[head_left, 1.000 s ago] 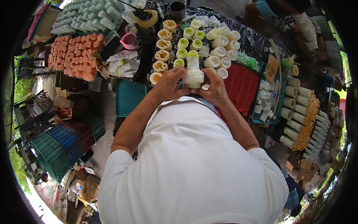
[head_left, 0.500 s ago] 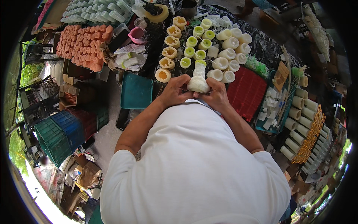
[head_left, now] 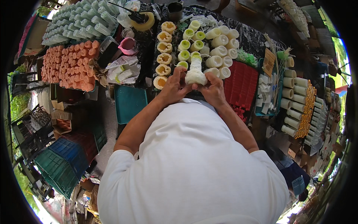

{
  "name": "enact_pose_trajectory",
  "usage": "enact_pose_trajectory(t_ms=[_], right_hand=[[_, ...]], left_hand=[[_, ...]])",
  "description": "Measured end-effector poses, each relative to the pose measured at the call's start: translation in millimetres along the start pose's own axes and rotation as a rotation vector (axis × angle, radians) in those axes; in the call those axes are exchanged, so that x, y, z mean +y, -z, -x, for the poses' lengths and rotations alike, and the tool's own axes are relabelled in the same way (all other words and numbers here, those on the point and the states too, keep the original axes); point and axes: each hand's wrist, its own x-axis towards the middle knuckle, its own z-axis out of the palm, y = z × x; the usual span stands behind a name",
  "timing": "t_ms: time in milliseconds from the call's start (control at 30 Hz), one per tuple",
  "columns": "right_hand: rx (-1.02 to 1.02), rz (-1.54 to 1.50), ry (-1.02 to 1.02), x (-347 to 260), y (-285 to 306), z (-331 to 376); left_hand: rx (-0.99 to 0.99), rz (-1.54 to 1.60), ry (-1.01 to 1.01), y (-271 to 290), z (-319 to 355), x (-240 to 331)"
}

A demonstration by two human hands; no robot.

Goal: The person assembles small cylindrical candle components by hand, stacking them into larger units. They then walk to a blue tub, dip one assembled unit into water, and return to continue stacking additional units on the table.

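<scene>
A knobbly white candle [head_left: 195, 77], narrow at its far end and flared at its near end, is held in front of my chest. My left hand [head_left: 174, 87] is closed on the left side of the flared end, and my right hand [head_left: 212, 89] grips the right side. Just beyond lie pale candles with green hollow tops [head_left: 197, 45] and thin white wicks. Left of these runs a row of scalloped cream cups with orange insides [head_left: 164, 58]. Several plain ivory cylinders [head_left: 214, 61] lie to the right.
Pink-orange wax pieces [head_left: 69, 65] and pale translucent tubes [head_left: 82, 20] fill the far left. A pink cup [head_left: 127, 45] and a tape roll [head_left: 143, 21] sit closer. Teal tray [head_left: 130, 103], red slab [head_left: 240, 86] and stacked crates [head_left: 59, 160] surround me.
The whole view has shifted, so the table things sit farther left and slightly higher. Both hands still hold the candle, which has tipped a little, and my left fingers have loosened slightly outward.
</scene>
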Motion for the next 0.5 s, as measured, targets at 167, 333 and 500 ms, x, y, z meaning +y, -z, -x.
enact_pose_trajectory(t_ms=[167,333,500], right_hand=[[-0.123,-0.097,-0.045,6,-1,2],[-0.089,-0.243,-0.009,-12,-19,11],[0.018,-0.229,0.01,-7,-24,18]], left_hand=[[-0.204,-0.081,0.023,23,0,4],[-0.137,-0.052,-0.11,31,-4,-14],[-0.193,-0.165,-0.141,30,-10,-17]])
